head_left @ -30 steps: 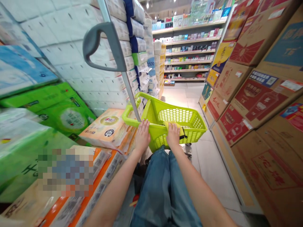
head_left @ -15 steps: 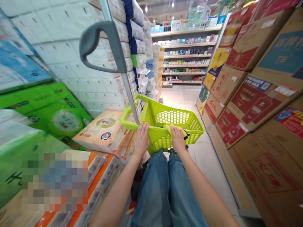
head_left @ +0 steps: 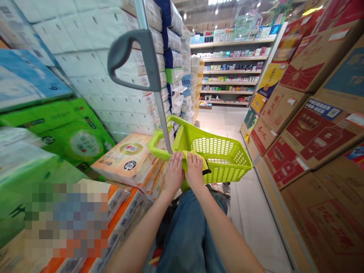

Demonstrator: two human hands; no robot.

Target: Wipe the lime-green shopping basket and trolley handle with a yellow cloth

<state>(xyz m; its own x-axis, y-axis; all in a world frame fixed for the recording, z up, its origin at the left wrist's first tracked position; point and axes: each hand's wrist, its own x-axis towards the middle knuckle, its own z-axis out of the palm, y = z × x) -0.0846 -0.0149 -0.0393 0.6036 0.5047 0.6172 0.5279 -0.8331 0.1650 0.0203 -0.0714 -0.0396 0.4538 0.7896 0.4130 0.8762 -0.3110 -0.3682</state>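
Observation:
A lime-green shopping basket (head_left: 227,172) with perforated walls and a long grey handle (head_left: 157,68) stands in front of my knees. My left hand (head_left: 174,170) grips its near rim by the foot of the handle pole, fingers laid over the edge. Close beside it, my right hand (head_left: 195,168) presses a yellow cloth (head_left: 204,163) against the same rim. The cloth has a dark edge and hangs partly into the basket. My fingertips cover part of the cloth and rim.
Tissue packs (head_left: 85,64) are piled high on the left, with an orange tissue pack (head_left: 125,155) near the basket. Cardboard cartons (head_left: 309,125) line the right side. Beyond the tiled aisle (head_left: 224,117) stand shelves of small goods (head_left: 230,70).
My right hand has slid left along the rim with the yellow cloth, now beside my left hand. My left hand stays by the pole. The view has shifted slightly.

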